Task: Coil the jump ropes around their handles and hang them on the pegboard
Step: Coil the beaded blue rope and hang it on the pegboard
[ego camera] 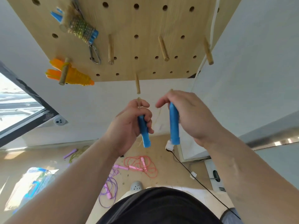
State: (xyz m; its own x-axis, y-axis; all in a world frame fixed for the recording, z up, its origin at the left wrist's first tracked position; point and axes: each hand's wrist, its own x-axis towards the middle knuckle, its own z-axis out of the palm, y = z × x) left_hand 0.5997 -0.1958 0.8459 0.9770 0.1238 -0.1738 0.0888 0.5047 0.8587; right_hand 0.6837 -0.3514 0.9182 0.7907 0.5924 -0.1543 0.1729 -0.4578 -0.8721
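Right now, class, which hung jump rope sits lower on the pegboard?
The orange jump rope, on the bottom-left peg; the blue-handled one, wound in speckled cord, hangs above it.

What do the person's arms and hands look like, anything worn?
Left hand and right hand are bare: no gloves, no rings visible on the fingers. Left forearm and right forearm are uncovered to the frame edge, with no sleeves, watch or bands in view. A black garment covers the torso.

Bright daylight, wide-angle warp, slight blur
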